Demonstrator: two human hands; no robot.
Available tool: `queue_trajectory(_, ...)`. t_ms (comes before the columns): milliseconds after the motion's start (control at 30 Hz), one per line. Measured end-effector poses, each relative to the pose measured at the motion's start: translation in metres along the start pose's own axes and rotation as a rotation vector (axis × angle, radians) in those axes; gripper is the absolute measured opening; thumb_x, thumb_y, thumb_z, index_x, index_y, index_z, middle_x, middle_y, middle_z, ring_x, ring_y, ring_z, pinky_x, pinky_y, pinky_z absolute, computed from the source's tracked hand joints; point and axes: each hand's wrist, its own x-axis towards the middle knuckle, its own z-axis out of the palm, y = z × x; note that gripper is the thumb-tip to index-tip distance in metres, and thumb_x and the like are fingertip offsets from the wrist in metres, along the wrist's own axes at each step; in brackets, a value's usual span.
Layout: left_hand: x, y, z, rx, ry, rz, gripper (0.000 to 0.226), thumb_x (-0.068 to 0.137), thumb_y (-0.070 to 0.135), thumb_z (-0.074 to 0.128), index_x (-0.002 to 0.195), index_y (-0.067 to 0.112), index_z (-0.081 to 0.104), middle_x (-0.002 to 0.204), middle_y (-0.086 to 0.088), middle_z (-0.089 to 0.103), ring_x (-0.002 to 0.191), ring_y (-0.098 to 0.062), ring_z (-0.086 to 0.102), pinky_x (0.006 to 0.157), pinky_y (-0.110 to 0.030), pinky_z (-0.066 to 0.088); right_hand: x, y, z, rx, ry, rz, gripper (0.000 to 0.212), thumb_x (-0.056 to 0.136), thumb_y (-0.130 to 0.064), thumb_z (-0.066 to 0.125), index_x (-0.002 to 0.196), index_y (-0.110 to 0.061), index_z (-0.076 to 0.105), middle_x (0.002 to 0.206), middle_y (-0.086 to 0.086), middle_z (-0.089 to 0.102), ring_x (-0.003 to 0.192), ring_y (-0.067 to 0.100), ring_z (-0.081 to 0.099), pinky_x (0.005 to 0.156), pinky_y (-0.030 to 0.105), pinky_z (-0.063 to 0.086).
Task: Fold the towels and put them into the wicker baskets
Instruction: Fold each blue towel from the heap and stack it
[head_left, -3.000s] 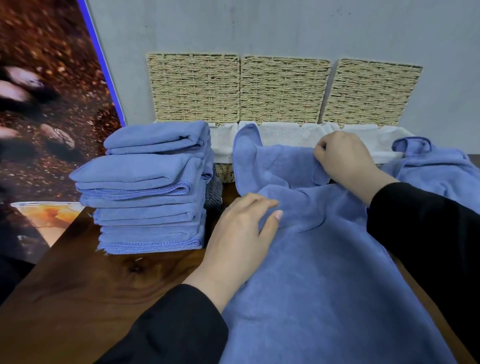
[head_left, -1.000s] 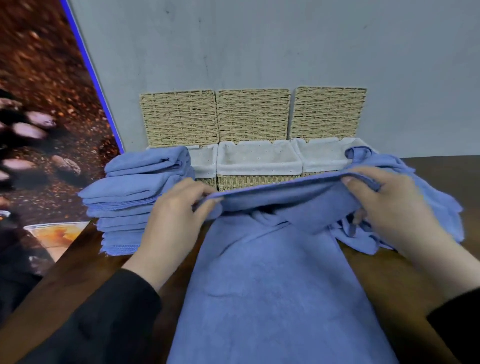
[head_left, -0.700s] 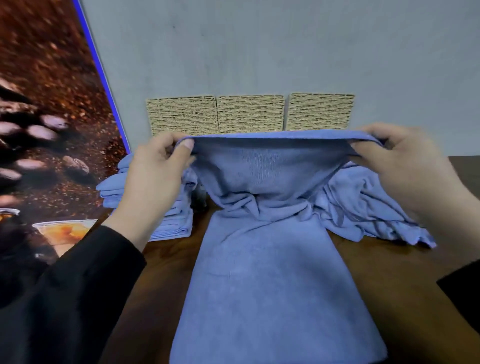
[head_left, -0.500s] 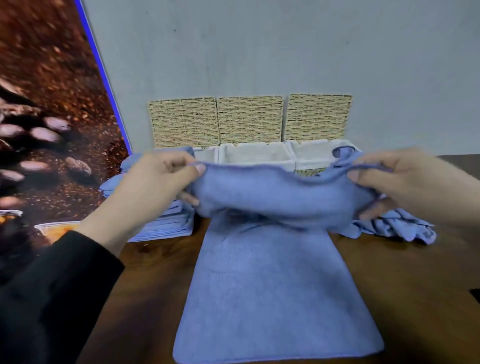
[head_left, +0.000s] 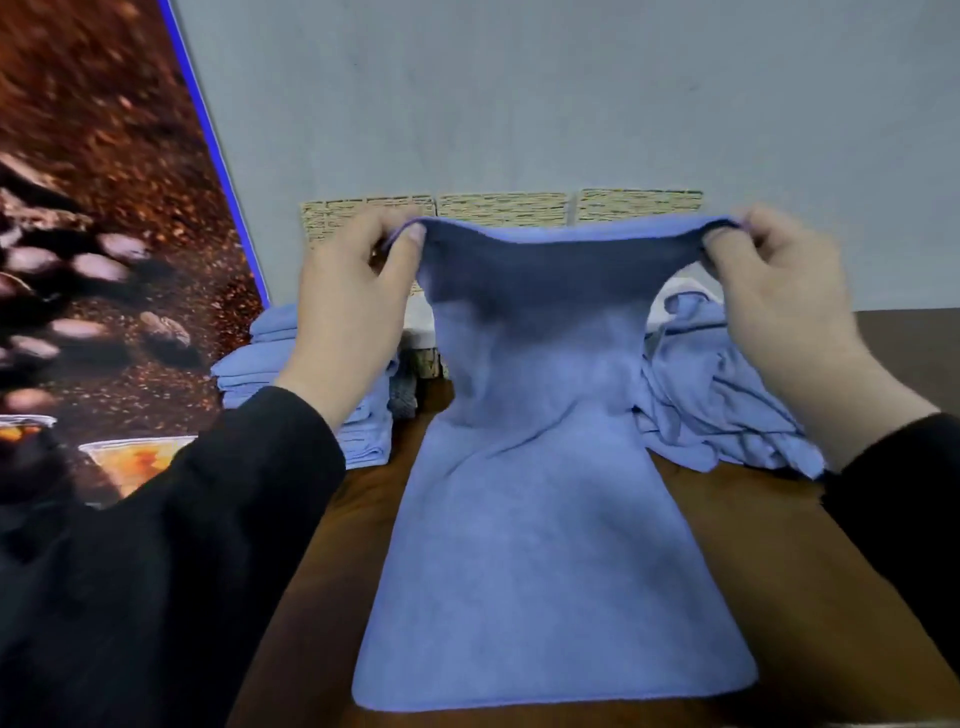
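Blue terry cloth fills the middle of the view: the towel lies with its near half flat on the dark wooden tabletop, while its far edge is lifted into the air. The left hand pinches the far left corner between thumb and curled fingers, and the right hand pinches the far right corner the same way, so the raised edge sags a little between them. Both hands grip cloth; neither is free.

Left of the towel sits a stack of folded towels, partly hidden by the left wrist. Right of the towel lies a crumpled heap of unfolded towels. Behind the towel, against the grey wall, the wicker baskets show only their raised woven backs and a bit of white lining.

The towel looks light, soft and limp, with no stiffness of its own, so it probably needs holding at the two corners to keep the edge straight. A grip nearer the middle would likely let the corners flop and spoil the fold. The fabric seems grippy rather than slippery, and not fragile.
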Motion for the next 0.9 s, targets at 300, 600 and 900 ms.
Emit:
queue_trajectory(300, -0.154, -0.097, -0.002, 0.106, -0.584, -0.202, 0.013, 0.095, 0.015, 0.066, 0.093, 0.027, 0.071, 0.11, 0.02, 0.068, 0.103, 0.005, 0.064, 0.088, -0.02, 0.051, -0.145, 0.106, 0.007, -0.166, -0.547, 0.156, 0.03, 0.1, -0.012, 0.059, 0.091, -0.04, 0.068, 0.106, -0.018, 0.071, 0.104, 0.011, 0.066, 0.081, 0.023, 0.05)
queue_trajectory(600, -0.16, -0.118, 0.006, 0.182, -0.61, -0.11, 0.012, 0.097, 0.018, 0.063, 0.105, 0.017, 0.073, 0.115, 0.012, 0.067, 0.109, 0.002, 0.06, 0.097, -0.02, 0.048, -0.152, 0.124, 0.014, -0.303, -0.593, 0.021, 0.017, 0.098, -0.013, 0.062, 0.097, -0.028, 0.069, 0.106, -0.01, 0.07, 0.104, 0.009, 0.062, 0.086, 0.016, 0.045)
queue_trajectory(900, -0.127, -0.072, -0.018, 0.149, -0.376, -0.208, 0.019, 0.101, 0.03, 0.057, 0.083, 0.037, 0.059, 0.081, 0.035, 0.066, 0.078, 0.014, 0.059, 0.062, -0.006, 0.039, -0.124, 0.085, 0.003, -0.261, -0.286, 0.043, 0.011, 0.098, -0.016, 0.062, 0.1, -0.019, 0.072, 0.1, -0.009, 0.073, 0.094, -0.002, 0.066, 0.079, 0.015, 0.047)
